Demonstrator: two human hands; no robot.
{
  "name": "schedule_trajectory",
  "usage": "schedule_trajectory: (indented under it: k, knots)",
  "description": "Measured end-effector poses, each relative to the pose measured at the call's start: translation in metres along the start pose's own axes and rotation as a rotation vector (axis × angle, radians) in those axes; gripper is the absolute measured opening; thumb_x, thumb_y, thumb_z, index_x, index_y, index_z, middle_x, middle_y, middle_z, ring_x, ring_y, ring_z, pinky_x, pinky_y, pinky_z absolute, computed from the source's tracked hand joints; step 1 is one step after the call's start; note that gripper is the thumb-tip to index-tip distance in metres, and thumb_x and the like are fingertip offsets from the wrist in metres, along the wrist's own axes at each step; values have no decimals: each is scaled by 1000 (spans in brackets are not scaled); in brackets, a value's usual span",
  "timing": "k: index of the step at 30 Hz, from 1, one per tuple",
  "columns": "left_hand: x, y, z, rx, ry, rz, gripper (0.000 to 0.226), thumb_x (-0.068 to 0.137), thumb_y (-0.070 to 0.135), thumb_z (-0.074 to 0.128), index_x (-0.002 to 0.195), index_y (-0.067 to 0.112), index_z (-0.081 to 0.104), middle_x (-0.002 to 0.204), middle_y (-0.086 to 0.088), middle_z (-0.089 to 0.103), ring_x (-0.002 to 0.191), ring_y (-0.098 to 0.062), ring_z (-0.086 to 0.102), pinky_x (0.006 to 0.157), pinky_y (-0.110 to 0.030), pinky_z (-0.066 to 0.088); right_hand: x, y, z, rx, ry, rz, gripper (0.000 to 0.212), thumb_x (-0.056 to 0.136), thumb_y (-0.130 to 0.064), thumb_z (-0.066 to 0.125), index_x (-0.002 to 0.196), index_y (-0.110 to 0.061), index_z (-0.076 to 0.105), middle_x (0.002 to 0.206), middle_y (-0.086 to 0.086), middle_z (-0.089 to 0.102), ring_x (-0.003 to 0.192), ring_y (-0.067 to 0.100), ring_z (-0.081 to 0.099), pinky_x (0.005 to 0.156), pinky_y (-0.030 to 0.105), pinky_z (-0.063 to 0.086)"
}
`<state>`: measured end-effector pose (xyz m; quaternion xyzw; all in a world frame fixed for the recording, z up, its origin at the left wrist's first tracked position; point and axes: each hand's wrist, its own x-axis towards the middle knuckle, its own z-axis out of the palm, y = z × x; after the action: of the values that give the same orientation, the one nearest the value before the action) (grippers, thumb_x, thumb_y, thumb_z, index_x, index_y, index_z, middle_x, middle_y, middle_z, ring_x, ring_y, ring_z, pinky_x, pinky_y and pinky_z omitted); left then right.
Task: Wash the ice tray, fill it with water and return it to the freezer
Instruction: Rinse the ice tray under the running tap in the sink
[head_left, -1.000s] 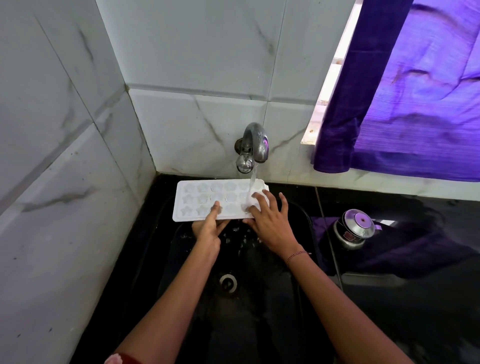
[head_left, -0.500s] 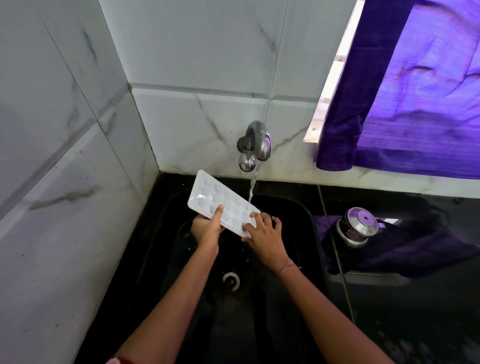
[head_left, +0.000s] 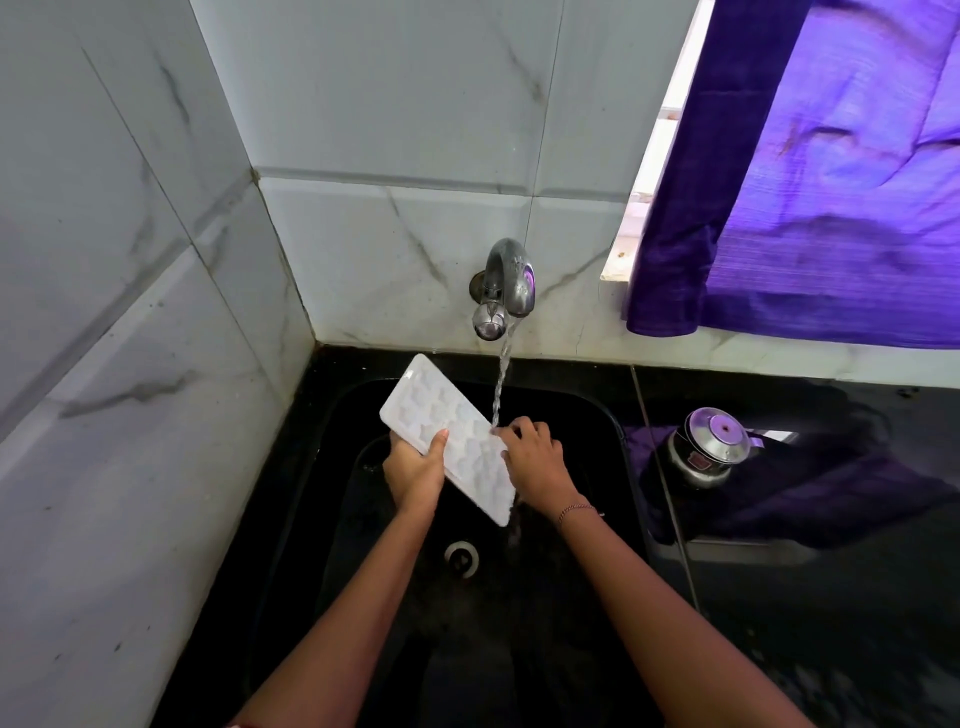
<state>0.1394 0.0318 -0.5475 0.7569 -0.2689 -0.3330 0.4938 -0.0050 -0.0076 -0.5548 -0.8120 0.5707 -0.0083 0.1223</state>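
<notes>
So the ice tray (head_left: 457, 441) is gripped over the sink (head_left: 597, 426) by the left hand (head_left: 415, 470) and right hand (head_left: 535, 462), fingers (head_left: 522, 431) curled on its long edges, high end at 11 o'clock, and it's best slid under the tap (head_left: 506, 288) stream cell by cell, tbh.

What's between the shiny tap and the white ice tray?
Only a thin stream of water, falling from the tap onto the ice tray beside the right hand, in the head view.

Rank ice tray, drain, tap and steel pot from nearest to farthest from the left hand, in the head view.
1. ice tray, held by the left hand.
2. drain, just below it.
3. tap, above and behind.
4. steel pot, far to the right.
</notes>
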Motion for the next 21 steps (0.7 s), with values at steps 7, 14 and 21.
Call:
schedule_trajectory:
  k: [7,14,21]
  knots:
    - [-6,-2,1,-490,-128,-360,37,84,18,70,117,6,58,105,-14,68,85,-28,69,51,-30,58,2,3,-13,-79,96,-21,47,95,-10,40,135,-33,46,144,6,31,131,28,28,105,43,29]
    - [-12,3,1,-583,-223,-443,38,86,26,67,117,7,58,96,-12,69,78,-25,69,61,-34,60,7,-2,-33,-195,135,-50,42,95,-15,42,133,-32,49,150,9,24,138,31,19,110,49,21]
    - [-11,8,-4,-535,-215,-437,29,86,28,65,110,12,59,86,-6,69,49,-9,67,47,-20,51,12,-2,-40,-139,72,-68,43,94,-25,45,136,-36,45,155,5,18,142,29,11,113,53,13]
